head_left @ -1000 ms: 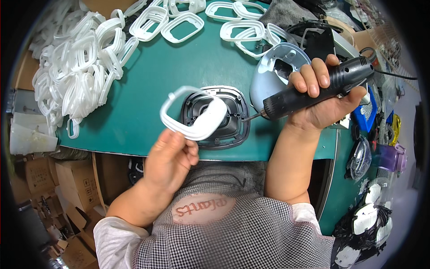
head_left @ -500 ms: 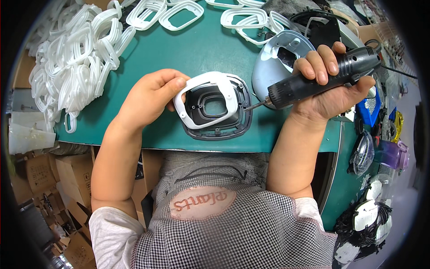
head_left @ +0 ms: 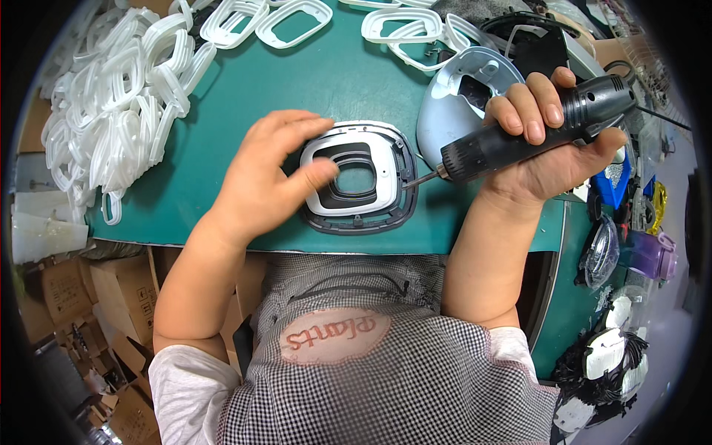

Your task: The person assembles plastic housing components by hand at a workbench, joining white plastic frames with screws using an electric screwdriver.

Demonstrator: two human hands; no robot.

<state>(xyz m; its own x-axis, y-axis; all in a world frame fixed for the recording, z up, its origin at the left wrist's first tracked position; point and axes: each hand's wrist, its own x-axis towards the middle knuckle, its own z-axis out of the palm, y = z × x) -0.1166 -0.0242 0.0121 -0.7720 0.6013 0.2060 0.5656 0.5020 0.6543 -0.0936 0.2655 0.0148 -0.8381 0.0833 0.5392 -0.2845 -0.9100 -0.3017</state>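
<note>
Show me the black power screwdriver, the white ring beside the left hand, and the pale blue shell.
Black power screwdriver (head_left: 483,153), head view: front of its body.
White ring (head_left: 386,157), head view: right side of its band.
Pale blue shell (head_left: 440,121), head view: left part of its wall.

Here we go, two hands in the count: one left hand (head_left: 256,178), one right hand (head_left: 530,178)! One black power screwdriver (head_left: 478,153). One black housing (head_left: 397,215), and one white frame (head_left: 386,170) on it: a single of each! One pale blue shell (head_left: 443,111) as well. Over to the heap of white frames (head_left: 122,104), and it's a great many, too tangled to number! At least four loose frames (head_left: 368,26) farther up the table (head_left: 356,81). Out right, one blue tray (head_left: 608,194), one purple container (head_left: 649,256), and at least four white pieces (head_left: 604,354) among black cables.
</note>
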